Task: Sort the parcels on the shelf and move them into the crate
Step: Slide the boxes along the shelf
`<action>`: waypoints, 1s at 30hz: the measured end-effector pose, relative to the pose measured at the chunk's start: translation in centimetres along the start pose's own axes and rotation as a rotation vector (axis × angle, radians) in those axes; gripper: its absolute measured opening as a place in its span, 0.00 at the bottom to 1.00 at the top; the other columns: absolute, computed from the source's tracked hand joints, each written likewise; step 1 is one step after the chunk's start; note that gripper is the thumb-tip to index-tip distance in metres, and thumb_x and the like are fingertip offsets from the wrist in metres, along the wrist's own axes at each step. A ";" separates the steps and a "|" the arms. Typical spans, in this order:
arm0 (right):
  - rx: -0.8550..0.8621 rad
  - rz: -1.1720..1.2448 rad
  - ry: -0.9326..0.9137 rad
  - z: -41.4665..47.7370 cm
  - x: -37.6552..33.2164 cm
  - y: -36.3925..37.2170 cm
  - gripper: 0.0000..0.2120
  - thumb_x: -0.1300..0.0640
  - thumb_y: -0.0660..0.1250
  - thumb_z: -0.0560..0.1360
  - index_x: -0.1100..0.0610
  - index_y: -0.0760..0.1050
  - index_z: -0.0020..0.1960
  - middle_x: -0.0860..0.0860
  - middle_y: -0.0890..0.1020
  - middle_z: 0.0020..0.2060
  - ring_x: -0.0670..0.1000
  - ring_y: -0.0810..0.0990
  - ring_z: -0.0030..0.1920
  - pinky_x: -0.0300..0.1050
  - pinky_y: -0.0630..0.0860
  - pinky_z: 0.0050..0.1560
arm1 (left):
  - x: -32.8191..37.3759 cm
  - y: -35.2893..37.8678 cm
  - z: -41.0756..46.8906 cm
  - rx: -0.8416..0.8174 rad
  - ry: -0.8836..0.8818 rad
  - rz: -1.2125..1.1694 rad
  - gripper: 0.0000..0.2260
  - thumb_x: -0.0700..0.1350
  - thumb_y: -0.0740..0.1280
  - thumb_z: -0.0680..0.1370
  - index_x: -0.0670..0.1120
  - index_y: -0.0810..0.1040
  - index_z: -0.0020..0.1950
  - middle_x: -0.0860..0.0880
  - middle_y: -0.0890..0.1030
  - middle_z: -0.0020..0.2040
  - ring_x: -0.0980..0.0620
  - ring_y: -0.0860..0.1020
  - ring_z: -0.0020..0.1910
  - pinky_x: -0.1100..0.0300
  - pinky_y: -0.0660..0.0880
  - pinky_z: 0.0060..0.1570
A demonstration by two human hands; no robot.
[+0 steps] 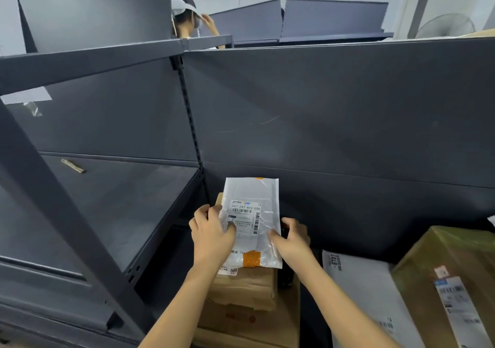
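My left hand [211, 232] pinches left edge of white plastic mailer pouch [251, 222], right hand [292, 238] grips right edge. Pouch over brown cardboard boxes [246, 286] beneath hands. Crate unseen; white flat parcel [364, 288] right of right hand waits. Likely early stage.

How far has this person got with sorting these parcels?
Done: nothing I can confirm, since no crate is in view. In hand: the left hand and right hand grip a white labelled mailer over a stack of brown parcels. Left: that stack, plus a white parcel and a taped cardboard box on the right.
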State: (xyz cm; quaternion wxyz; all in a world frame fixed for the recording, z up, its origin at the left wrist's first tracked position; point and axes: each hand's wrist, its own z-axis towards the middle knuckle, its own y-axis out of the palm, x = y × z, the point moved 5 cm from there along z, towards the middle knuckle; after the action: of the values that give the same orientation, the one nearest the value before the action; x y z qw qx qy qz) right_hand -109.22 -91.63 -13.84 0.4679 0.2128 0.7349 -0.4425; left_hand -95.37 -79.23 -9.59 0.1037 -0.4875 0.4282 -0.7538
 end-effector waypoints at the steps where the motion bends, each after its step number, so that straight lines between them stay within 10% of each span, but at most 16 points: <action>1: 0.004 0.002 0.000 -0.1 0.0 -0.4 0.26 0.49 0.66 0.76 0.52 0.63 0.71 0.54 0.58 0.73 0.55 0.61 0.72 0.52 0.68 0.69 | 0.7 -0.1 0.0 0.028 0.027 0.021 0.19 0.44 0.63 0.75 0.45 0.69 0.66 0.43 0.61 0.71 0.42 0.58 0.69 0.52 0.60 0.66; 30: 0.792 0.149 0.295 -13.9 14.1 -27.3 0.20 0.56 0.63 0.78 0.56 0.66 0.69 0.55 0.62 0.69 0.55 0.70 0.63 0.45 0.67 0.59 | 24.7 17.4 -13.1 -0.603 0.689 -0.130 0.21 0.46 0.61 0.77 0.48 0.66 0.70 0.47 0.58 0.72 0.45 0.57 0.69 0.53 0.59 0.70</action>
State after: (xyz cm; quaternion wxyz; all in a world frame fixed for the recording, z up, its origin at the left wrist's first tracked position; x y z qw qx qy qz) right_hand -142.69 -95.38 -11.54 0.2707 0.4893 0.5499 -0.6205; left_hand -123.16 -96.91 -8.66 -0.2388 -0.2427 0.6065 -0.7185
